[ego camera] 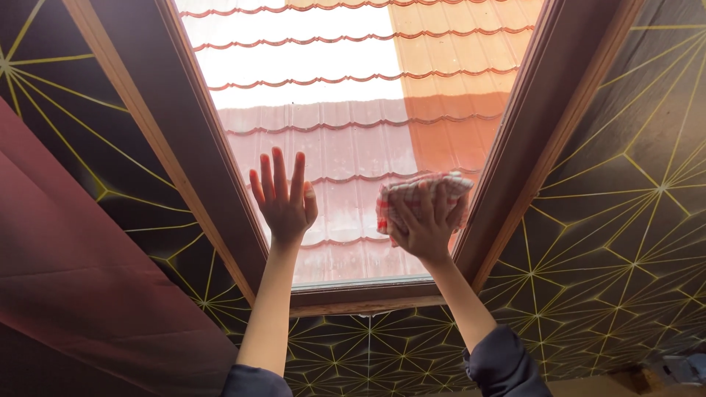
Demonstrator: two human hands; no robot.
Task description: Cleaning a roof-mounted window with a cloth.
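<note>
1. Overhead, a sloping roof window: glass pane (353,110) set in a wooden window frame (184,169). All places below are given relative to this pane.
2. Right hand (423,224): pressed against the lower right part of the pane, fingers curled and spread over a red-and-white checked cloth (419,192), holding it against the glass.
3. Cloth, position: bunched between the right palm and the pane. Most of it shows above and to the left of the fingertips; its right end lies just beside the right side of the frame.
4. Cloth, lie: crumpled, its long axis running roughly across the pane, left to right, rising slightly toward the right. No clear front or pointing end can be told.
5. Left hand (283,198): flat on the lower middle of the pane, left of the cloth and apart from it. Fingers straight, held close together and pointing up the pane; it holds nothing.
6. Beyond the pane: orange roof tiles (456,66) in wavy rows, the left part pale and hazy through the glass, the right part stronger in colour.
7. Around the frame: dark ceiling panels with yellow geometric lines (625,220) on both sides and below; a dark red sloping surface (66,257) at far left.
8. Dark sleeves (504,364) at both forearms, below the pane's bottom edge.
</note>
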